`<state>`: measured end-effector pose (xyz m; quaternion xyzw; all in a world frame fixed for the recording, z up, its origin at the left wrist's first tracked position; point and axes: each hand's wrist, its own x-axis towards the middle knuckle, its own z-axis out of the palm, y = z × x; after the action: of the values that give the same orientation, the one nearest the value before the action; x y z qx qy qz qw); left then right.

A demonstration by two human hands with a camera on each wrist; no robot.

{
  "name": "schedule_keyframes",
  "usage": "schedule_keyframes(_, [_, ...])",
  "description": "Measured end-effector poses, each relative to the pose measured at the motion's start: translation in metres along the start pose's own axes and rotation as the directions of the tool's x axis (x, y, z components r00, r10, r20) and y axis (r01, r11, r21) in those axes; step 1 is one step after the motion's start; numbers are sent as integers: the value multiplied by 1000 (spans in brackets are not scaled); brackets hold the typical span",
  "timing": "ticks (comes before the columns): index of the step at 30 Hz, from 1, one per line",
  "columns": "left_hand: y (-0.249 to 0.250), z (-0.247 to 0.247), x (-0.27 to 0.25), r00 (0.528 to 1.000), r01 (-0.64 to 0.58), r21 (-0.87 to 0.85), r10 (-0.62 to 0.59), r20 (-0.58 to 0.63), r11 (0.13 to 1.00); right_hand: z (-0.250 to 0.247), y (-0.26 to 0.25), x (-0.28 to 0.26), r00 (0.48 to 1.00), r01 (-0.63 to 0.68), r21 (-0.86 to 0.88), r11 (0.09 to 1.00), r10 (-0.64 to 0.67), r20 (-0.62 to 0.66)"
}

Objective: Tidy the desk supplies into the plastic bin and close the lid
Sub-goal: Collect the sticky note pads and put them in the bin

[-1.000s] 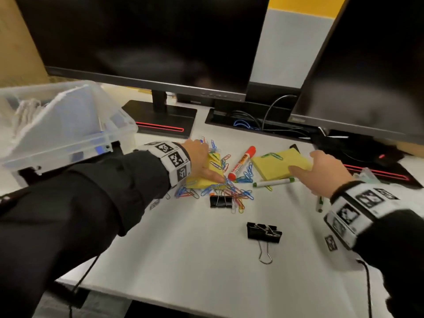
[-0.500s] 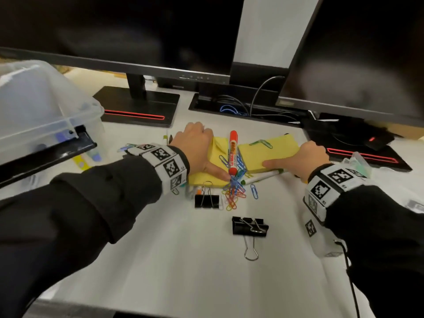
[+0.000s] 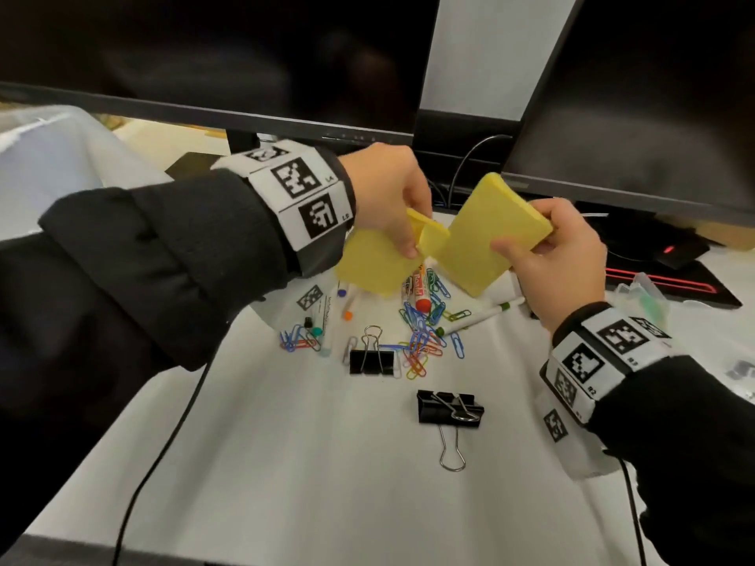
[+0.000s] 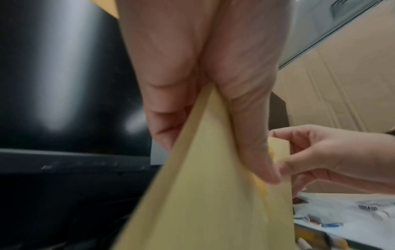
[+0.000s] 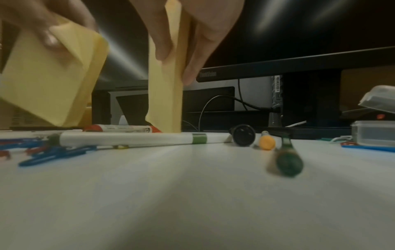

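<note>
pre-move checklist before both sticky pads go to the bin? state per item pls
1. Left hand holds left sticky pad, thumb on top: ok.
2. Left pad's top sheets flat: not ok, a corner is peeled up under the thumb.
3. Right hand grips right sticky pad by its edge: ok.
4. Both pads lifted clear of the red marker and paper clips: ok.
5. Pads apart from each other: cannot tell, their corners look close or touching.
6. Plastic bin open and free to receive: cannot tell, only a blurred part shows at the left edge.
</note>
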<state>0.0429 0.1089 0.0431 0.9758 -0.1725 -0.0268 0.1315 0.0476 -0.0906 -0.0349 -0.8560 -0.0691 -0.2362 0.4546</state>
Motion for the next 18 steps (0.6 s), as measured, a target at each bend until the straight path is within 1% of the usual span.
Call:
schedule_keyframes(2, [7,-7,0,997,-72,83,71,21,994,0,-2,0,999,53,35,998,-53,-5])
schedule_keyframes(4, [14,-12,0,994,-99,149,90,66,984,1,-4,1,995,97,47,994,-98,1])
schedule_keyframes(6, [18,-16,2,991,-101,144,86,104,984,2,-4,0,991,129,39,991,-130,17])
schedule_keyframes(8, [18,-18,5,988,-128,97,118,103,987,3,-3,-1,988,147,31,989,-148,32])
schedule_keyframes(11, [17,-17,10,979,-199,-11,199,35,980,6,-4,-1,983,173,86,981,-177,42])
schedule_keyframes(13, [19,-11,14,976,-218,-65,217,-28,974,9,-5,0,982,181,152,972,-188,34])
schedule_keyframes(15, [21,-4,20,972,-227,-64,221,-78,972,12,-7,1,981,187,167,968,-192,10])
schedule_keyframes(18, [23,4,24,960,-258,-31,253,-117,966,15,-11,0,983,183,189,965,-182,-21])
